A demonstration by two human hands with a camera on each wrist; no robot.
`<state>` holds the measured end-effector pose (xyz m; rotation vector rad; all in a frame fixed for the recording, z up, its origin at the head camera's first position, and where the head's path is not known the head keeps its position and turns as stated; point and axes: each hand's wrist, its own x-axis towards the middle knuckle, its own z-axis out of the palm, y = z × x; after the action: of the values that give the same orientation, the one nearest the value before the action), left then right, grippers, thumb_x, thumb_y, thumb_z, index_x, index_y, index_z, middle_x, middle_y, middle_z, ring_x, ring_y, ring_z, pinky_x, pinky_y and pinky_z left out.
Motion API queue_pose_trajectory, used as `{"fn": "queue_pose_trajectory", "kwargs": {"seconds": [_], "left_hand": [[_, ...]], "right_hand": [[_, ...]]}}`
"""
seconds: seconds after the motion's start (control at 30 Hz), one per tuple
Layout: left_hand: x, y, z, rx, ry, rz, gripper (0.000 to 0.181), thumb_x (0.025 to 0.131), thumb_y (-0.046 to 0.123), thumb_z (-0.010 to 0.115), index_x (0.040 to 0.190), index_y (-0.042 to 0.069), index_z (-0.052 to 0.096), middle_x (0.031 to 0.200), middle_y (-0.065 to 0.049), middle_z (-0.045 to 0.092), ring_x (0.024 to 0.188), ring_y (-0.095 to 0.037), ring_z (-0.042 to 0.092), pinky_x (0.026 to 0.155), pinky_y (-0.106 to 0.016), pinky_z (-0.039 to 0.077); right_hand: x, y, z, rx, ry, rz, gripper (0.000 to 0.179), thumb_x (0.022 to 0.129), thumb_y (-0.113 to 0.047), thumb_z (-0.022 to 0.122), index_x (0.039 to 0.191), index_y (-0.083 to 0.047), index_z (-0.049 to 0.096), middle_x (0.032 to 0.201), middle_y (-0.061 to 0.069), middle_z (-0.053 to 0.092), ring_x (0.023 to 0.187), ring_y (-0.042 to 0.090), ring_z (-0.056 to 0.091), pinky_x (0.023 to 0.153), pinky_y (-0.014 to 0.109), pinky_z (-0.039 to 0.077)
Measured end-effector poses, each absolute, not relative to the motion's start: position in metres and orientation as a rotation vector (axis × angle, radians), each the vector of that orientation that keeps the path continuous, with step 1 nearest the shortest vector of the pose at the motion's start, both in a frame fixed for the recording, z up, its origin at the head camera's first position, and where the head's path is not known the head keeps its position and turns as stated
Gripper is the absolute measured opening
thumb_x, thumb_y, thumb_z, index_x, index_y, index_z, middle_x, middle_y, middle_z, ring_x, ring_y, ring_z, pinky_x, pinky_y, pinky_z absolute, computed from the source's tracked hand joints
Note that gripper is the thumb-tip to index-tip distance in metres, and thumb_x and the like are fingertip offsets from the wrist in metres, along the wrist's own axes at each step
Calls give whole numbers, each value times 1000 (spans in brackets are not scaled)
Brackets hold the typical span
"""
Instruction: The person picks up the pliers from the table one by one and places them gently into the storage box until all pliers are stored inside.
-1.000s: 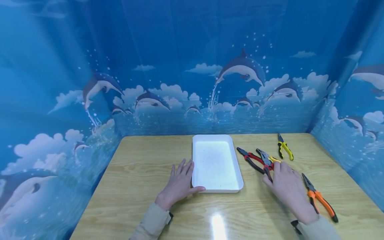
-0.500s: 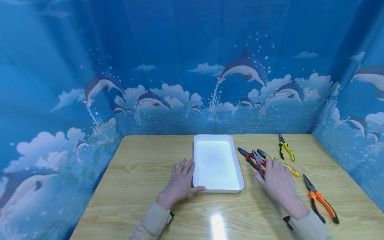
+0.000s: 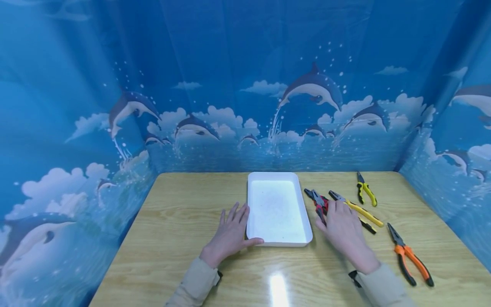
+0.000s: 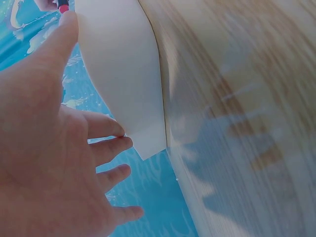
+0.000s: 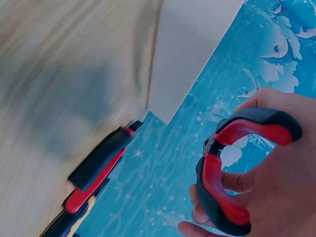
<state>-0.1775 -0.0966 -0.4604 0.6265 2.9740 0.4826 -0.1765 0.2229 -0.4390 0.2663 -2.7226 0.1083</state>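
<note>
— Moved since a second ago: right hand (image 3: 342,230) slid leftward toward tray (image 3: 278,244), carrying red pliers (image 3: 319,204) off the heap; yellow pliers (image 3: 358,210) now uncovered on table (image 3: 172,221).

— Grip on those pliers?

— Fingers curled round the red-and-black handles, plain in the wrist view (image 5: 232,168); jaws pointing away, toward the backdrop. Held just beside the tray's right rim, not over it.

— And the left hand (image 3: 229,235)?

— Flat on the table, fingers straight and spread, thumb laid along the tray's near-left corner. Holding nothing. Same place as before.

— Anything inside the tray?

— White floor only, brightly lit.

— Other tools?

— Second red pair (image 3: 311,195) lying on the table right behind the held one, close to the tray's right side; also seen from the right wrist (image 5: 96,170). Long yellow pliers angled from centre out to the right, tip near the right hand's knuckles. Small yellow pair (image 3: 365,190) farther back, apart from the rest. Orange pliers (image 3: 408,255) at the near right, well apart from the hand.

— Touching between the two red pairs?

— Cannot tell; overlapping in the head view.

— Surroundings?

— Blue dolphin backdrop (image 3: 245,85) round three sides; beige sleeves at both wrists; glare spot on the table's near edge.
</note>
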Motion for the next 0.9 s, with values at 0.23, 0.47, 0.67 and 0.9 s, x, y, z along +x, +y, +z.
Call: {"fn": "queue_pose_trajectory", "kwargs": {"seconds": [0.23,0.47,0.67,0.9], "left_hand": [[-177,-97,-460,620,2979,474,105,87,69,63,158,-1,28,165,-19,26,154,-41,15,121,-67,12],[-178,-95,-461,594,2975,451,106,87,70,62,159,1,28,166,-18,25,154,-39,15,122,-66,12],[-180,-94,-463,579,2980,441,107,86,72,62,159,2,28,166,-16,25,154,-39,15,122,-66,12],[-179,-94,-463,584,2982,438,106,86,71,63,158,1,29,165,-17,26,154,-39,16,122,-66,13]], "right_hand": [[-183,199,-436,271,-2757,123,48,90,-35,67,105,9,55,93,23,57,83,38,55,68,50,46],[-188,177,-438,310,-2764,106,46,89,-34,69,104,7,56,87,18,54,74,31,51,60,43,42],[-189,162,-443,361,-2751,124,44,88,-34,72,99,5,56,81,13,49,68,26,44,56,40,39],[-194,146,-449,393,-2770,129,40,87,-35,73,91,0,53,78,11,48,68,26,44,56,38,39]]}}
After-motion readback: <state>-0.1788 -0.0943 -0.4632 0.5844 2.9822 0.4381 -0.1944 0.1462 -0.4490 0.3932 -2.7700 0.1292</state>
